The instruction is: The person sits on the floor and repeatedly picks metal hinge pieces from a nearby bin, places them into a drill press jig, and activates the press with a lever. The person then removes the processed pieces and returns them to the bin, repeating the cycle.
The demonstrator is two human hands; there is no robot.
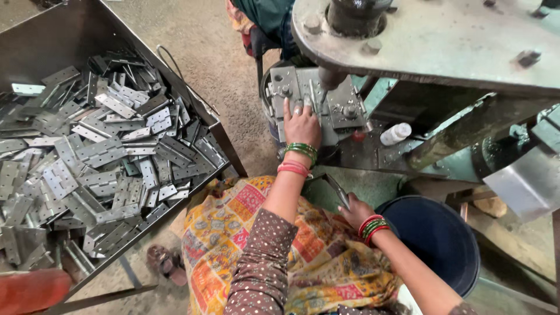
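Left hand [301, 123] lies flat, fingers spread, on the grey metal die plate [344, 105] of the heavy grey press machine [443, 41], at twelve o'clock from the lap. Right hand [356, 211] is closed around a flat grey metal hinge leaf [338, 191], held over the patterned yellow cloth [326, 256]. At three o'clock, a dark blue plastic bucket [443, 239]. At nine o'clock, a large steel tray [70, 35] piled with grey metal hinges [99, 151].
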